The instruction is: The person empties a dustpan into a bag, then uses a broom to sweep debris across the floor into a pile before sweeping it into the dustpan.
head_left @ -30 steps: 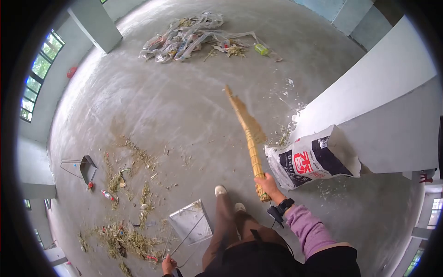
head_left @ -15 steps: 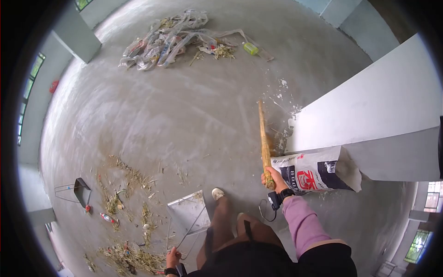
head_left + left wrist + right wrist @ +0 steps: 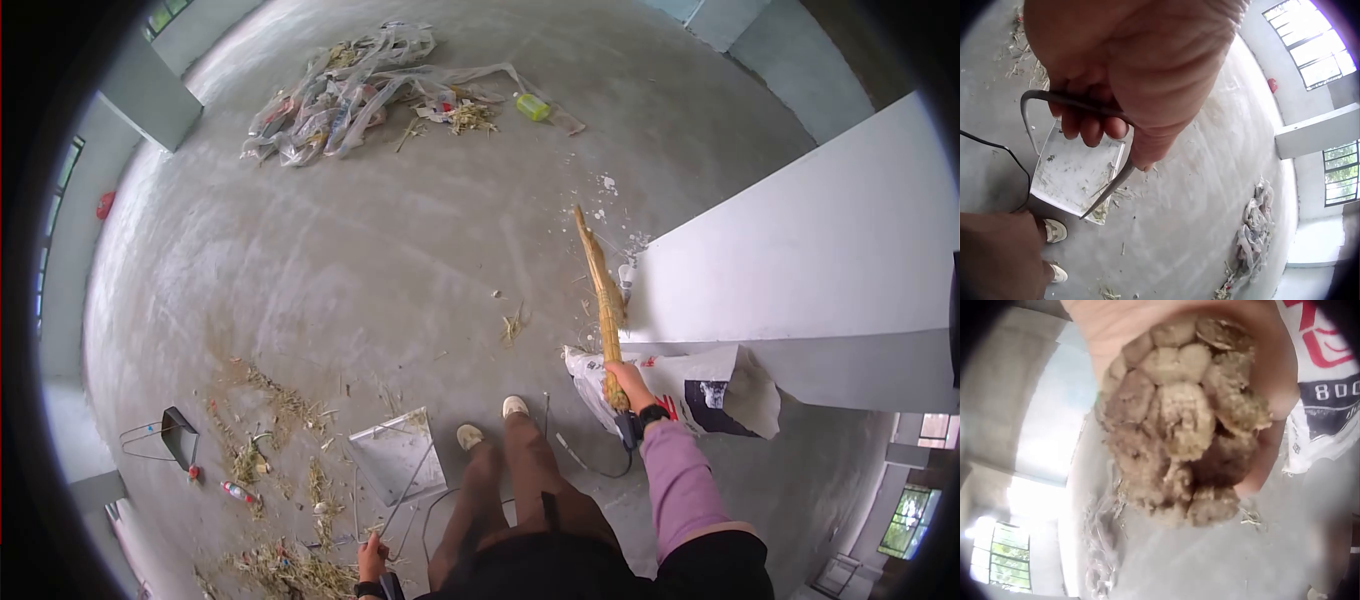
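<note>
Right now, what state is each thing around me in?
Broom: gripped in the right hand
Dustpan: debris in it, handle gripped by the left hand
Printed sack: lying on its side
Green bottle: lying on its side
Clear plastic: crumpled in a heap
Straw: scattered loose

On the floor (image 3: 400,260), a plastic heap (image 3: 340,95) lies far off, a bottle (image 3: 532,107) at its right; nearer, a dustpan (image 3: 395,458) lies between straw litter (image 3: 290,573), left, and a sack (image 3: 712,385), right.
</note>
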`<action>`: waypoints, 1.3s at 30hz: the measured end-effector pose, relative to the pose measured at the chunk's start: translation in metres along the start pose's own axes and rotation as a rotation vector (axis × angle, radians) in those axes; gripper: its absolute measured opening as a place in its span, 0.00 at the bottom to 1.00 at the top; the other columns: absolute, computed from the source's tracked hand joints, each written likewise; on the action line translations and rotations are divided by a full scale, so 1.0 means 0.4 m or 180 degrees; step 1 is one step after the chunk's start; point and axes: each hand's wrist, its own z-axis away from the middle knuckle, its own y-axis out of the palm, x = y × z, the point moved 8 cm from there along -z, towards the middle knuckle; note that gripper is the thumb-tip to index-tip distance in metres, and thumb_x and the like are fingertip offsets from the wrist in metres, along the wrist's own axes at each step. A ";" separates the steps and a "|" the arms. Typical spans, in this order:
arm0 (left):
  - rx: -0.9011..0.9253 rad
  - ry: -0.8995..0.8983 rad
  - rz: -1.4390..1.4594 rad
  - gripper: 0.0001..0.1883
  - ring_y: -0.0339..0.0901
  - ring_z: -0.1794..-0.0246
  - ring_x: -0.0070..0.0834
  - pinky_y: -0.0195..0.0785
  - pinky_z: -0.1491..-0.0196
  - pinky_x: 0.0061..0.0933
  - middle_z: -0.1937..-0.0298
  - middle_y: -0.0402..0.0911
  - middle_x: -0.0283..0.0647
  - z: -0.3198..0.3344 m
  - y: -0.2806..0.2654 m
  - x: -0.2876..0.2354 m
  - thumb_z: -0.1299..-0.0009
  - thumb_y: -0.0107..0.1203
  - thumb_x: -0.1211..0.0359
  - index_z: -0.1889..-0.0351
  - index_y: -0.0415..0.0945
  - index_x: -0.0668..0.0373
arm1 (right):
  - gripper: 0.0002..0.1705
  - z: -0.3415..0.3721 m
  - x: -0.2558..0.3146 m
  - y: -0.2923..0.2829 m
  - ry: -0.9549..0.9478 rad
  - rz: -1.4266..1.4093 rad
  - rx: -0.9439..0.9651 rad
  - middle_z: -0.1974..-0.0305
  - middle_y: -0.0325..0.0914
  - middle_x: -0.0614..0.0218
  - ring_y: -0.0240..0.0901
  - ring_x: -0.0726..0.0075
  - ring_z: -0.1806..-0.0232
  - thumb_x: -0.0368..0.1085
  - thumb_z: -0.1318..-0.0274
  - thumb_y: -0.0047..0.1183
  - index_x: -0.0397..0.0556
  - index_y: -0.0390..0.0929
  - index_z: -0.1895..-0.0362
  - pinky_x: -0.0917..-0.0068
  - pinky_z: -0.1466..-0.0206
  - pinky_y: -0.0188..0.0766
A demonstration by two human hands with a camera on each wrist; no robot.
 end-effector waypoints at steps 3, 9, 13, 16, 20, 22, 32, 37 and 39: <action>-0.0194 0.0077 0.0096 0.17 0.68 0.83 0.28 0.65 0.77 0.29 0.82 0.68 0.36 0.014 -0.008 0.010 0.38 0.56 0.58 0.80 0.66 0.58 | 0.13 -0.132 -0.040 0.075 0.0249 -0.0253 0.0385 0.84 0.67 0.67 0.66 0.70 0.87 0.43 0.49 0.49 0.46 0.67 0.72 0.73 0.87 0.63; -0.0269 -0.0104 0.0105 0.16 0.67 0.85 0.25 0.62 0.79 0.27 0.83 0.69 0.35 0.055 0.060 -0.005 0.37 0.55 0.60 0.80 0.66 0.59 | 0.14 0.025 -0.031 0.241 0.0596 -0.0055 0.1066 0.80 0.69 0.63 0.68 0.69 0.84 0.41 0.47 0.49 0.44 0.66 0.64 0.72 0.84 0.68; -0.0199 -0.0287 0.0092 0.17 0.67 0.84 0.28 0.63 0.78 0.30 0.83 0.68 0.37 0.039 0.102 0.020 0.36 0.54 0.59 0.80 0.66 0.59 | 0.14 0.103 0.050 0.191 0.0731 -0.0126 0.1348 0.77 0.70 0.63 0.68 0.72 0.83 0.40 0.46 0.48 0.44 0.66 0.61 0.76 0.85 0.67; -0.0098 -0.0448 -0.0079 0.17 0.68 0.83 0.33 0.65 0.77 0.36 0.83 0.67 0.38 0.035 0.092 0.048 0.36 0.53 0.57 0.79 0.64 0.58 | 0.13 0.115 0.126 0.160 0.0459 -0.0065 0.1242 0.77 0.70 0.64 0.68 0.72 0.83 0.39 0.46 0.49 0.43 0.67 0.62 0.77 0.85 0.67; -0.0223 -0.0504 0.0335 0.17 0.68 0.81 0.33 0.65 0.76 0.36 0.82 0.67 0.38 0.052 0.093 0.076 0.36 0.53 0.57 0.79 0.64 0.58 | 0.12 -0.022 0.233 0.093 -0.0244 0.0423 0.0747 0.78 0.70 0.64 0.68 0.70 0.85 0.37 0.48 0.50 0.43 0.67 0.63 0.74 0.86 0.66; -0.0319 -0.0533 0.0384 0.17 0.68 0.81 0.32 0.65 0.76 0.36 0.82 0.67 0.38 0.078 0.085 0.098 0.36 0.53 0.57 0.78 0.65 0.58 | 0.12 -0.098 0.302 0.047 -0.0409 0.0449 0.0267 0.79 0.70 0.64 0.68 0.70 0.85 0.36 0.49 0.51 0.42 0.67 0.63 0.72 0.85 0.67; -0.0400 0.0864 -0.1542 0.15 0.71 0.79 0.27 0.68 0.75 0.29 0.81 0.69 0.36 0.226 0.125 0.106 0.36 0.53 0.58 0.77 0.68 0.60 | 0.10 -0.336 0.172 0.109 0.0055 0.0808 0.0769 0.81 0.70 0.65 0.68 0.68 0.86 0.33 0.54 0.52 0.42 0.67 0.69 0.70 0.86 0.67; -0.0768 -0.0127 0.0198 0.17 0.71 0.81 0.26 0.65 0.77 0.25 0.82 0.70 0.36 0.287 0.149 0.179 0.35 0.52 0.57 0.77 0.69 0.61 | 0.10 -0.115 -0.089 0.316 0.0057 0.1045 0.0842 0.82 0.68 0.64 0.69 0.66 0.86 0.27 0.59 0.52 0.39 0.64 0.71 0.68 0.87 0.67; -0.0884 -0.0171 0.0202 0.17 0.67 0.84 0.23 0.61 0.79 0.24 0.83 0.70 0.36 0.316 0.155 0.185 0.35 0.52 0.59 0.80 0.68 0.62 | 0.11 -0.058 -0.234 0.383 0.0185 0.1490 0.1291 0.83 0.67 0.65 0.68 0.66 0.86 0.29 0.58 0.54 0.40 0.64 0.71 0.69 0.87 0.67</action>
